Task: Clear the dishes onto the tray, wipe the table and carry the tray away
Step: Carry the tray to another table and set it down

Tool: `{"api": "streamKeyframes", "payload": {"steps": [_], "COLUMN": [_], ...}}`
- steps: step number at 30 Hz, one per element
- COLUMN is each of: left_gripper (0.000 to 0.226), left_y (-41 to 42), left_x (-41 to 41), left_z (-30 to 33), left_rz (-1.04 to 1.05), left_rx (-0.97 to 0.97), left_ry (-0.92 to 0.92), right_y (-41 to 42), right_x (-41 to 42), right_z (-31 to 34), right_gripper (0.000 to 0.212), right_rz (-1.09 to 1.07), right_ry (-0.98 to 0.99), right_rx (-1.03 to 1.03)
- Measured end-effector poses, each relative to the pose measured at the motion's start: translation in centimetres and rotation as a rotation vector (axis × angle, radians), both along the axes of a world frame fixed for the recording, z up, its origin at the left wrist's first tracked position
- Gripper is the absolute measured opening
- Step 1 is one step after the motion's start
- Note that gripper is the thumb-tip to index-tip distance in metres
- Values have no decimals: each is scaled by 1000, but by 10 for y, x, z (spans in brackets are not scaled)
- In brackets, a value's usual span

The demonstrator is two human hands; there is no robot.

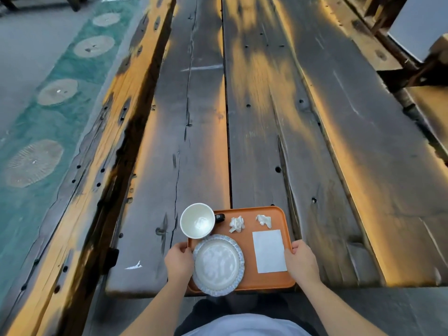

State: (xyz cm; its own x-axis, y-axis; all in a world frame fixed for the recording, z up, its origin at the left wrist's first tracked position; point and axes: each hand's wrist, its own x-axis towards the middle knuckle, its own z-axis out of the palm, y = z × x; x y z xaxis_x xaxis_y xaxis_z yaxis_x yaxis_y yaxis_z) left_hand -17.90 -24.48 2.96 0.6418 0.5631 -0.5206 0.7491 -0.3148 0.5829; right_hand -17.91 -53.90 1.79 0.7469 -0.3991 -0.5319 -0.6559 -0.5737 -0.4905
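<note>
An orange tray (247,277) sits at the near end of a long dark wooden table (266,117). My left hand (179,261) grips the tray's left rim and my right hand (301,261) grips its right rim. On the tray's left lies a white plate with a blue frilled edge (218,265). A white bowl (197,220) stands at the far left corner, partly past the rim. Two crumpled napkins (237,224) (264,220) lie along the far side. A flat white sheet (269,251) lies on the right. A small black object (220,217) peeks out behind the bowl.
A wooden bench (104,146) runs along the table's left side, with green patterned floor (36,132) beyond it. More wooden furniture (412,57) stands at the far right. A white scrap (133,266) lies on the table left of the tray.
</note>
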Motion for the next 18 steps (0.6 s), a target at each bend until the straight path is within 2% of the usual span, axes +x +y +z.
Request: {"api": "streamKeyframes", "payload": {"steps": [6, 13, 18], "left_gripper": [29, 25, 24], "left_y": [-3, 1, 6], "left_x": [2, 7, 4], "left_z": [-10, -18, -19], "left_rz": [53, -1, -76], "left_rx": [33, 23, -28], "left_ry": [-4, 35, 10], "right_y": [6, 9, 13], "right_x": [8, 5, 5], "right_z": [-9, -13, -11], "right_gripper": [10, 15, 8], "right_rz": [-8, -16, -64], "right_ry": [-60, -61, -82], "right_rx": [-81, -208, -125]}}
